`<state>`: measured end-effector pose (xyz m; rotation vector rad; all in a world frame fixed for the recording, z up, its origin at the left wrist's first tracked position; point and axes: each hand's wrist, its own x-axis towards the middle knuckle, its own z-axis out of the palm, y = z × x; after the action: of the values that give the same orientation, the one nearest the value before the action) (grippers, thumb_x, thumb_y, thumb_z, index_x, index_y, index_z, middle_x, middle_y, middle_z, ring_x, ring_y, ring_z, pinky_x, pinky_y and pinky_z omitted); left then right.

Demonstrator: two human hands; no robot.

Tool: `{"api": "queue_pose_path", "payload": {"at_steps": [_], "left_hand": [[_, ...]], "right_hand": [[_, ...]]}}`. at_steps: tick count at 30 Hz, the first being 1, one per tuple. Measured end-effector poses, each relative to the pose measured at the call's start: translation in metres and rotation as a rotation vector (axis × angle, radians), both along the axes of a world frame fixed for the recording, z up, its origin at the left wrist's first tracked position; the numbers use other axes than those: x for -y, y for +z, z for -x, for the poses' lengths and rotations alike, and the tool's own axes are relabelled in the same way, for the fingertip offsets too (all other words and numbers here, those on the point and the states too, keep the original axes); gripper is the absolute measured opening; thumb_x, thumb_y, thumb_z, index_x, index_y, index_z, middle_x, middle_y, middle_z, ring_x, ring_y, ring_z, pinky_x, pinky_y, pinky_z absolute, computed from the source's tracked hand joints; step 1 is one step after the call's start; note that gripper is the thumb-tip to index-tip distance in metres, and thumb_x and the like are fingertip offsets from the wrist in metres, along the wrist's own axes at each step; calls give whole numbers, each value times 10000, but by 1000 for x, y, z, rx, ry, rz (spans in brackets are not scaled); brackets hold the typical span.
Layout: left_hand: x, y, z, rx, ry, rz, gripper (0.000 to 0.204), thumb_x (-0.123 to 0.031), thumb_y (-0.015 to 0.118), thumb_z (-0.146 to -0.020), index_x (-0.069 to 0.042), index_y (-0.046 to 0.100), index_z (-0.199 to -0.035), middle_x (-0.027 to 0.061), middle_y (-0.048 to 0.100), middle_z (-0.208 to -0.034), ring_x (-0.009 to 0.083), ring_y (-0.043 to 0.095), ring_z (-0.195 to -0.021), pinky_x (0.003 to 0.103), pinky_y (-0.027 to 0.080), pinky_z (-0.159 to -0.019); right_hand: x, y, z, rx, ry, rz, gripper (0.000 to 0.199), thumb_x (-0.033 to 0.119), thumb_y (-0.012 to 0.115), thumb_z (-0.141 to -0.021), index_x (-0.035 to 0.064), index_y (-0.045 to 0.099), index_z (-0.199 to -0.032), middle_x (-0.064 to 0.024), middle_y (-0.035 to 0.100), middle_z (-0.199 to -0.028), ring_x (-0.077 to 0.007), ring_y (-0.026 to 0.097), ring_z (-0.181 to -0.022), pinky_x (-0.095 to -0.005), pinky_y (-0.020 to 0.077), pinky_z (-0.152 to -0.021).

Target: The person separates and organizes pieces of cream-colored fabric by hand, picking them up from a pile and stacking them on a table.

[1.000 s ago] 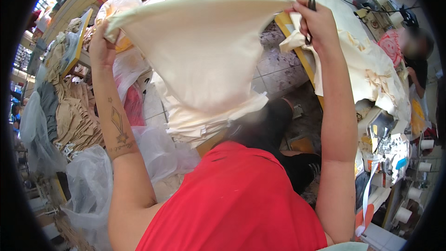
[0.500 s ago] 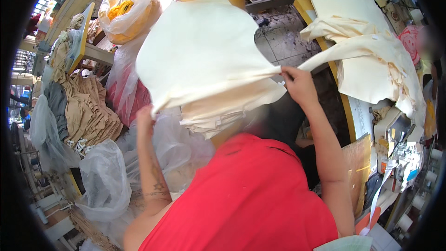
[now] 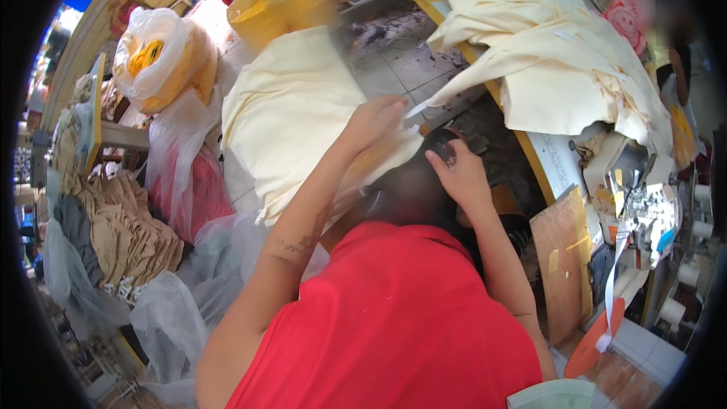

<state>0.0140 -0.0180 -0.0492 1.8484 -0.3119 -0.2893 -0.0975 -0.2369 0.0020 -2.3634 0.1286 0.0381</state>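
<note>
We see, first, the wearer's red garment (image 3: 394, 318), filling the lower centre. To the upper right, a cream fabric pile (image 3: 568, 68) lies draped across a work table, one corner tapering toward the hands. In front of the wearer lies the cream cloth (image 3: 291, 106), rumpled and spread forward, near the lap. At left we note a fanned stack of tan pieces (image 3: 132, 227) and a white plastic bag (image 3: 151, 57) with yellow contents; at right, a brown board (image 3: 560, 257) leans beside a machine (image 3: 609, 170). The left hand (image 3: 376, 123) lies at the cloth's right side, fingers curled together; we cannot tell whether they pinch it. The right hand (image 3: 460, 172) is partly open, thumb apart from bent fingers, near a dark shape; we cannot tell whether it holds anything. Dark forearm markings (image 3: 297, 245) are too blurred to read, as is the machine's small blue patch (image 3: 666, 239).
</note>
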Motion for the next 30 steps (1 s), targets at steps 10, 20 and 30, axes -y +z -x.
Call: {"api": "queue_pose_path", "payload": {"at_steps": [10,20,30], "left_hand": [[16,18,35,-284,37,270,219,-232,650,-980,-20,655,-926,24,666,-808,87,604,-742,243,477,-671],[16,44,40,-239,0,146,237,-234,684,-953,0,647,-950,36,657,-854,114,622,-807,273,513,-692],[132,62,-35,395,14,14,476,-255,738,-861,-6,595,-1241,161,644,-1169,305,596,-1154,392,455,-967]], "right_hand": [[-21,-7,-15,417,112,232,195,179,665,-925,13,573,-882,-178,607,-814,-368,638,-747,-450,515,-663],[-24,4,-11,544,184,350,162,145,627,-939,52,535,-843,-113,538,-750,-301,594,-663,-411,495,-573],[13,81,55,371,-115,74,130,127,666,-920,22,606,-969,-148,664,-885,-316,675,-781,-372,526,-635]]}}
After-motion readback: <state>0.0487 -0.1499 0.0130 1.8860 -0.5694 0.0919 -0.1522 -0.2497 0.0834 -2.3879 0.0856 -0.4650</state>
